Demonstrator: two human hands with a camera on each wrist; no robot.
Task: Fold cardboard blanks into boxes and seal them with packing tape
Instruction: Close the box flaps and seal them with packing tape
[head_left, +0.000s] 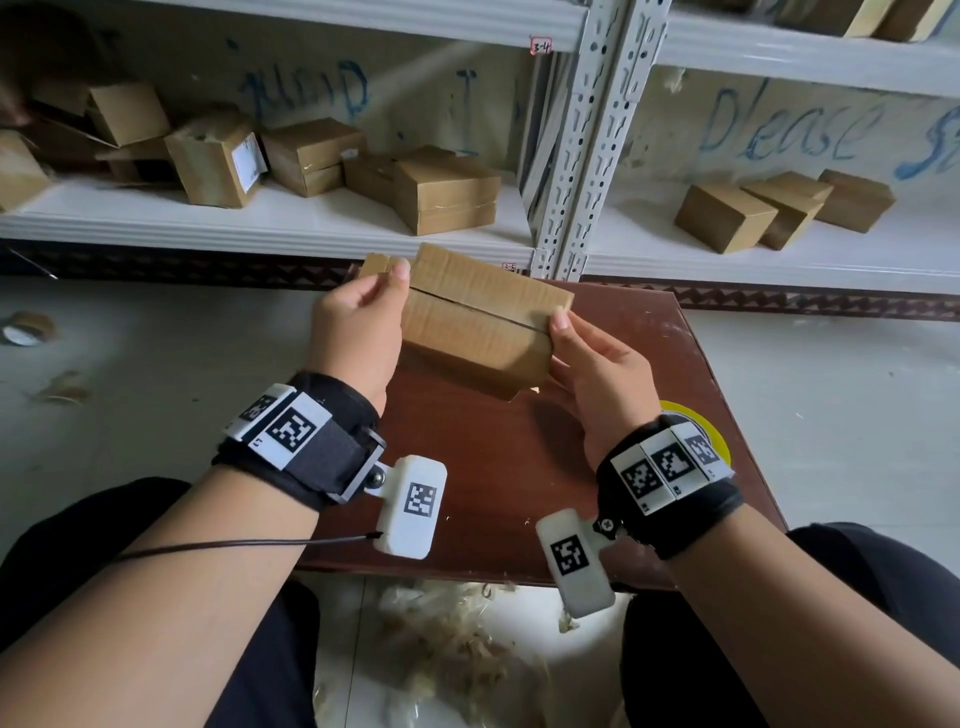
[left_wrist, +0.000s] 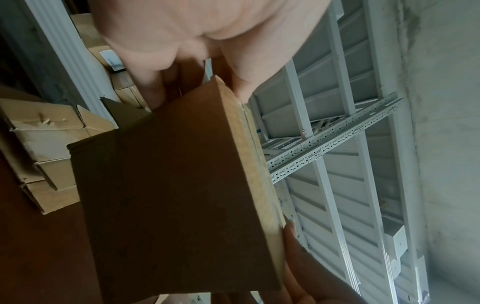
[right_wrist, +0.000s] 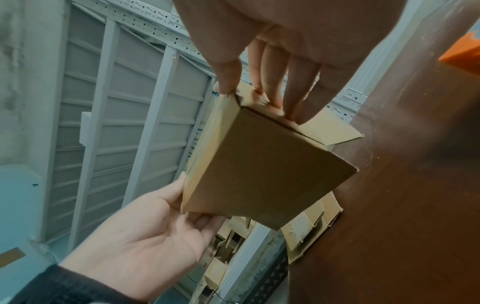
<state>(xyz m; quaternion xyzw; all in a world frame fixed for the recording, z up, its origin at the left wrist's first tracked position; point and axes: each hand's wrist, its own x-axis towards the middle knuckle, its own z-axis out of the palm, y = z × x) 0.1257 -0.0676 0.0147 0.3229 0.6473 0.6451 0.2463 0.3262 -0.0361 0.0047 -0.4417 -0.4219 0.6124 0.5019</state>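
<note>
A small brown cardboard box (head_left: 478, 317) is held in the air over the brown table (head_left: 483, 493). Its two upper flaps lie closed and meet in a seam that runs between my thumbs. My left hand (head_left: 384, 296) grips the box's left end, thumb on top at the seam and fingers behind. My right hand (head_left: 563, 338) grips the right end, thumb on the seam and fingers beneath. In the right wrist view the box (right_wrist: 259, 170) has a loose flap (right_wrist: 330, 131) sticking out by my right hand's fingers (right_wrist: 293, 92). A yellow tape roll (head_left: 714, 434) lies on the table, partly hidden behind my right wrist.
White metal shelves (head_left: 291, 223) behind the table carry several folded boxes (head_left: 447, 192), with more boxes (head_left: 779, 208) on the right shelf. Another tape roll (head_left: 26, 327) lies on the floor at the left. Cardboard scraps (head_left: 457, 639) litter the floor by my knees.
</note>
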